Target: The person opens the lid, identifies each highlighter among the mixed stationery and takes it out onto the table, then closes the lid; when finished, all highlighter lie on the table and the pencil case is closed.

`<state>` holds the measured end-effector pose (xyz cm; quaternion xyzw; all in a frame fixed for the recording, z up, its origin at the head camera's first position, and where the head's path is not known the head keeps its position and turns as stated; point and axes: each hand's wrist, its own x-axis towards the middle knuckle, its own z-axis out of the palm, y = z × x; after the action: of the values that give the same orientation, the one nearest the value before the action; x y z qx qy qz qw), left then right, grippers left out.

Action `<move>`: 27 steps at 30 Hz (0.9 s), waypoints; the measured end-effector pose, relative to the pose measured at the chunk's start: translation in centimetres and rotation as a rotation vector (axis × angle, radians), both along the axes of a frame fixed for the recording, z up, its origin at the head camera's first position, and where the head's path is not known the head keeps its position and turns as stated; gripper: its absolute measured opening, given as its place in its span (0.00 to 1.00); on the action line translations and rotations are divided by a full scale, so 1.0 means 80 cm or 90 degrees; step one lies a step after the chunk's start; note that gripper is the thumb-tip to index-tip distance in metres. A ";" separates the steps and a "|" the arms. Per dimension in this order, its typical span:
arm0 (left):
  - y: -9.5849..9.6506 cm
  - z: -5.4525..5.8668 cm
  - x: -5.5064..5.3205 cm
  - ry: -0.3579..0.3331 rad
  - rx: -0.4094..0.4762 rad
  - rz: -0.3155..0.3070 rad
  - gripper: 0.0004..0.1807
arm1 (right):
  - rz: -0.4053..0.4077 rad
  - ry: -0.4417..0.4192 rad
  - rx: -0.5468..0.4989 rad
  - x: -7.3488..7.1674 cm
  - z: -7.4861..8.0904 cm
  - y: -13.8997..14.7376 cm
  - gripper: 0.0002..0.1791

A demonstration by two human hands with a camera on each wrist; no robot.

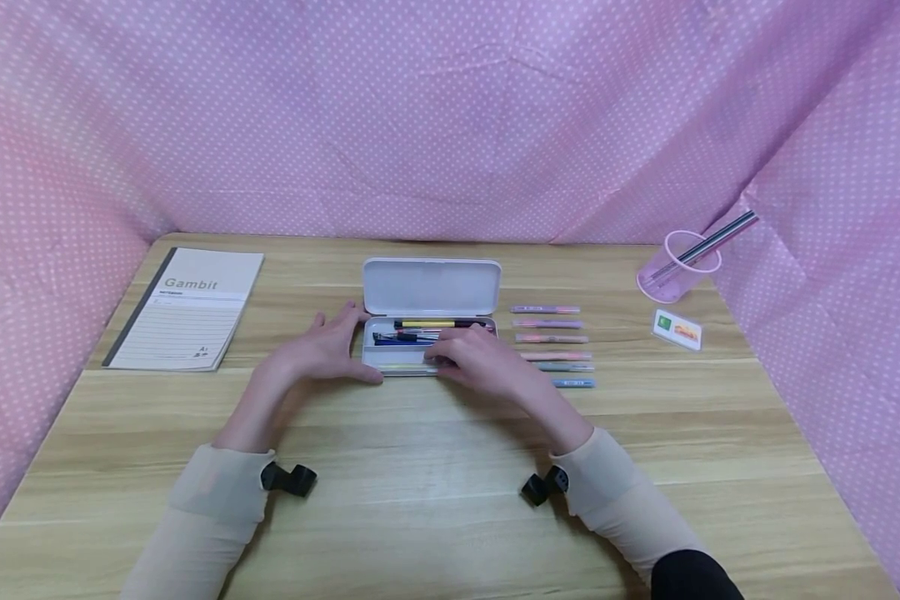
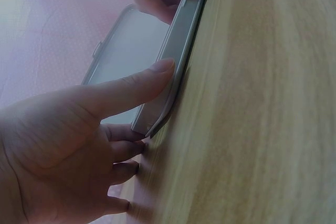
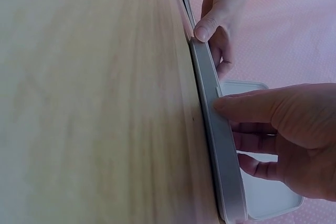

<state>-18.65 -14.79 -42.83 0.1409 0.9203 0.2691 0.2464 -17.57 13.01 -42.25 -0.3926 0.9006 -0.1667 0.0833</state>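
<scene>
An opened white pencil case (image 1: 432, 286) lies on the table, its lid tipped back, with several pens (image 1: 425, 324) in the back compartment and a slim pen-like strip along the front. My left hand (image 1: 326, 348) holds the case's left end, thumb against the front wall (image 2: 157, 103), fingers spread at the end. My right hand (image 1: 483, 360) reaches over the front edge; in the right wrist view its thumb (image 3: 236, 107) touches the front wall by the catch while the other fingers bend inside. Whether those fingers pinch anything, I cannot tell.
Several pastel pens (image 1: 552, 339) lie in a column right of the case, the nearest partly behind my right wrist. Farther right stand a pink cup (image 1: 663, 283) holding pencils and a small white eraser-like block (image 1: 677, 329). A notebook (image 1: 187, 317) lies at the left.
</scene>
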 end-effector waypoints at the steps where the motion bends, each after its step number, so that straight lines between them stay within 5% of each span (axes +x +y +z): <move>1: 0.000 0.000 0.000 -0.001 0.000 0.001 0.60 | 0.000 0.002 0.001 0.000 0.000 0.000 0.12; 27: -0.001 -0.002 -0.001 0.009 0.008 -0.008 0.59 | -0.014 0.009 0.015 0.005 -0.001 -0.001 0.12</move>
<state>-18.71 -14.87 -43.00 0.1504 0.9195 0.2721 0.2407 -17.19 12.91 -42.30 -0.3827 0.9073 -0.1545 0.0798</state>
